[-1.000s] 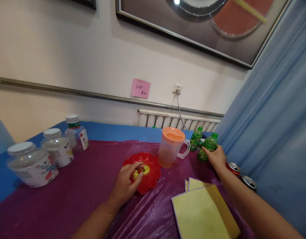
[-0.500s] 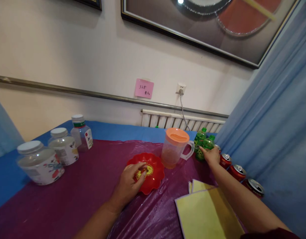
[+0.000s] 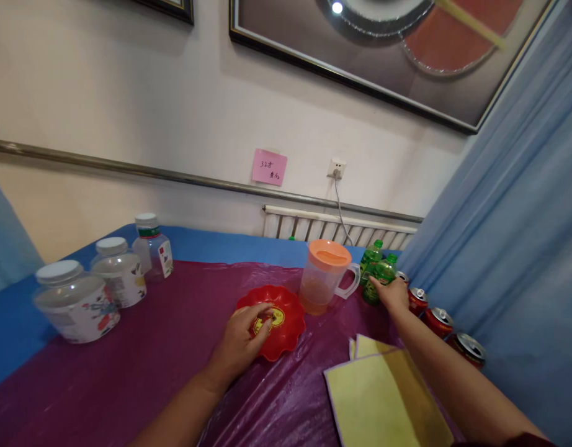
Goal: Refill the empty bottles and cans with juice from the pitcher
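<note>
My right hand [image 3: 394, 293] is wrapped round the front green plastic bottle [image 3: 386, 268], which stands on the purple table cover. Just behind it, close by, is a second green bottle [image 3: 370, 253]. My left hand [image 3: 243, 333] hovers over the near left edge of a red scalloped plate [image 3: 293, 329] with a yellow print in its middle. Its fingers are curved, thumb apart, and nothing shows between them. Between the plate and the bottles stands a clear pitcher [image 3: 317, 287] with an orange lid and some amber liquid at the bottom.
Several red and dark cans [image 3: 437, 321] line the right edge by a blue curtain [image 3: 523, 248]. Yellow cloths [image 3: 374, 397] lie in front of my right forearm. Two wide white-lidded jars [image 3: 76, 304] and a taller bottle [image 3: 153, 251] stand at left. A radiator [image 3: 309, 226] is behind the table.
The view has shifted very slightly. Both hands keep their places, the right one still on the green bottle and the left one over the plate.
</note>
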Demonstrator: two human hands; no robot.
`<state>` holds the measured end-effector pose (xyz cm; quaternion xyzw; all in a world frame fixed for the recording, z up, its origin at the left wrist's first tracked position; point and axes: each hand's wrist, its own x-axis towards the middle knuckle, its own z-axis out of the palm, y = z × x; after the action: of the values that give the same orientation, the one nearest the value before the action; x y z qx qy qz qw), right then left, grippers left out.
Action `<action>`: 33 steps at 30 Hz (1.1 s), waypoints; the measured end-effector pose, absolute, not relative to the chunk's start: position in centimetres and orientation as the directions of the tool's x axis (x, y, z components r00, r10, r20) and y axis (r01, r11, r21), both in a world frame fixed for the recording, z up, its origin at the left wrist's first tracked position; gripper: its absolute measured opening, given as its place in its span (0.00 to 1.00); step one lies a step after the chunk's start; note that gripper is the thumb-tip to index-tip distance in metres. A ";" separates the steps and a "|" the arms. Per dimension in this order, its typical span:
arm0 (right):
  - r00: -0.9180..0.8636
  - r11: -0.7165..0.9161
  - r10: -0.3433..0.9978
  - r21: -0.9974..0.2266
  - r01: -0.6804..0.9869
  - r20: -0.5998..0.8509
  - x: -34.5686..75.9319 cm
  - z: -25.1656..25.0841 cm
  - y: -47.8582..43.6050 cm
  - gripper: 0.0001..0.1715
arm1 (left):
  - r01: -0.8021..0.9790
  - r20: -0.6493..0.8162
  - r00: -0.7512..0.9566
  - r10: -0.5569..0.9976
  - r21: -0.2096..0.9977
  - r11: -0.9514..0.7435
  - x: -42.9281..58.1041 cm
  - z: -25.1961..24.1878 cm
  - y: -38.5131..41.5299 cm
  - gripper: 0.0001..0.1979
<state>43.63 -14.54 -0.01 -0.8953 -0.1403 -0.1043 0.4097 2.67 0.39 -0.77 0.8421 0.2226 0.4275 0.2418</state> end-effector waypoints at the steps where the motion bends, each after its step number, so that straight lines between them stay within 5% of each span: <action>1: 0.933 -0.604 0.160 -0.716 0.351 0.323 43.0 0.1 -15.0 0.38 | 0.167 0.611 0.534 0.584 0.601 -0.782 2.7 -0.7 0.3 0.13; 6: 0.864 -0.408 0.246 -0.761 0.503 0.439 36.2 -0.2 -17.9 0.34 | 0.185 0.634 0.458 0.623 0.618 -0.764 2.6 -0.5 0.0 0.14; 9: 0.720 -0.190 0.497 -0.749 0.635 0.484 28.7 -0.6 -19.3 0.23 | 0.184 0.654 0.337 0.678 0.660 -0.728 2.4 -0.3 -0.1 0.15; 12: 0.134 0.271 0.853 -0.647 0.713 0.505 20.3 -0.7 -20.0 0.14 | 0.116 0.632 0.240 0.737 0.735 -0.668 2.1 0.1 -0.4 0.16; 15: -0.397 0.501 0.865 -0.573 0.649 0.307 14.0 -1.0 -19.6 0.23 | -0.036 0.549 0.142 0.824 0.834 -0.550 2.0 1.1 -0.7 0.15; 17: -0.569 0.557 0.807 -0.520 0.648 0.157 11.8 -1.6 -19.0 0.30 | -0.213 0.430 0.073 0.900 0.888 -0.407 2.0 1.9 -0.7 0.14; 20: -0.630 0.573 0.776 -0.450 0.685 0.030 10.7 -2.8 -18.3 0.35 | -0.392 0.275 -0.004 0.961 0.884 -0.255 1.7 3.1 -0.2 0.14; 33: -0.585 0.530 0.811 -0.468 0.707 0.034 10.8 -3.5 -18.9 0.36 | -0.586 -0.023 -0.077 0.997 0.810 -0.027 -2.2 8.7 3.6 0.07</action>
<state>10.81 -18.85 -3.46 -0.4384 -0.8656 0.2073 0.1244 -2.18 3.65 8.73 0.3013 0.3404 0.6502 0.6088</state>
